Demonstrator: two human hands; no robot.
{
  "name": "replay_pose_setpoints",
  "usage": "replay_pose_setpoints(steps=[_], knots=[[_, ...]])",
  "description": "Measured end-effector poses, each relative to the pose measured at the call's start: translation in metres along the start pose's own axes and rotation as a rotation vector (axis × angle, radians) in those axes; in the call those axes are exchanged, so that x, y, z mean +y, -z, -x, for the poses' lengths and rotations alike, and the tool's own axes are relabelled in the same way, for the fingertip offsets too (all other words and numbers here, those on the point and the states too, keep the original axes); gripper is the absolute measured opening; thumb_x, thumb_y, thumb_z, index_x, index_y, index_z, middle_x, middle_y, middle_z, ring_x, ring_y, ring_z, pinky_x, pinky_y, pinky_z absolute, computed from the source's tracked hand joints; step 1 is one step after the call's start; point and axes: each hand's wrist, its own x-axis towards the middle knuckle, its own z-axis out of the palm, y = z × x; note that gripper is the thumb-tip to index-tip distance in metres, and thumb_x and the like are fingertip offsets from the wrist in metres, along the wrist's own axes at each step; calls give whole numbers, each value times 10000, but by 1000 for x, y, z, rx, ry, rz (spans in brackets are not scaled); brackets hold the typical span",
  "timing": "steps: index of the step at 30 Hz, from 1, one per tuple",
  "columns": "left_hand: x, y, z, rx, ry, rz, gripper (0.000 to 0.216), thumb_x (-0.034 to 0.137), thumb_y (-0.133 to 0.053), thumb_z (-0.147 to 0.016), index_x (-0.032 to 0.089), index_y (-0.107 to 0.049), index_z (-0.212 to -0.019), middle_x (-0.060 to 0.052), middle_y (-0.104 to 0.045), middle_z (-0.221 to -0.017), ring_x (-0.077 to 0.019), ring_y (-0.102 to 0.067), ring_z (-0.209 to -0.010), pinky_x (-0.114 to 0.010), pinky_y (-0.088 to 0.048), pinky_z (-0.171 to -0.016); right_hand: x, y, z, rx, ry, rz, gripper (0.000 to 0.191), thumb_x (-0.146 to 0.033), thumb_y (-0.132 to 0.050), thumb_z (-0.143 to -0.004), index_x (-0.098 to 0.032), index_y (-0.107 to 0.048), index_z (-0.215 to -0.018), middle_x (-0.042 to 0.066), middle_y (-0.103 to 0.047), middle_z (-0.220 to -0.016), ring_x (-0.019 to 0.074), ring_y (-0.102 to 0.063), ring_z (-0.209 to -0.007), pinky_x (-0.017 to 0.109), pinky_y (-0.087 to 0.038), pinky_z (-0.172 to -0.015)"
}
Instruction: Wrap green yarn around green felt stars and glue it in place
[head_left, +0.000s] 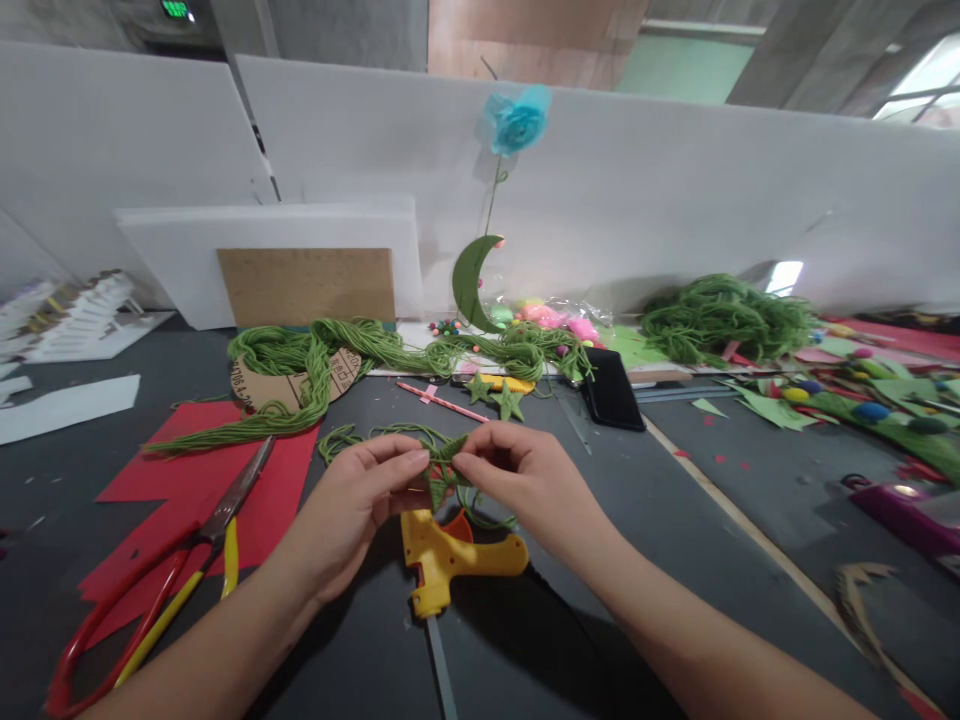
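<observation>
Yellow glue gun (450, 558) lies on the dark counter (645, 610) at lower centre, its grey stick pointing to the bottom edge. Red-handled scissors (211, 530) at lower left, partly over red paper (180, 505). Just beyond the glue gun, mid-frame, a small green star (439, 487) sits up between the hands, right at the fingertips; one point hangs toward the frame bottom, no clear long axis. Left hand (360, 500) pinches its left side, thumb against forefinger; right hand (525, 465) pinches at its right side, maybe with a strand too, cannot tell. Both about equally near. Loose green yarn (487, 518) loops below and behind the fingers. Past them, centre: two more green stars (508, 402), black phone (613, 390) to their right. Left of centre, green skein (322, 375) over a cardboard piece (259, 385). Farther, only container spotted: clear plastic bag (596, 312), right of the green crescent (466, 283), pink and yellow bits seemingly inside, count unclear. Yarn heap (731, 318) at right; blue flower (519, 120) upper centre.
</observation>
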Motion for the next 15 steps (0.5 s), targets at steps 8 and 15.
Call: replay_pose_setpoints(steps=[8, 15], knots=[[-1, 0, -2, -27, -57, -112, 159, 304, -622, -722, 152, -608, -675, 6, -565, -656, -117, -533, -644, -246, -445, -665, 3, -1, 2, 24, 55, 78, 92, -173, -549, -698, -164, -547, -606, -24, -543, -566, 88, -468, -533, 201, -364, -497], [2, 1, -1, -53, -38, -216, 183, 318, -589, -755, 141, -605, -713, 34, -523, -537, -42, -408, -433, -143, -278, -390, 6, 0, 2, 22, 113, 133, 90, -185, -542, -718, -161, -550, -632, -13, -554, -581, 94, -477, -537, 205, -373, -501]])
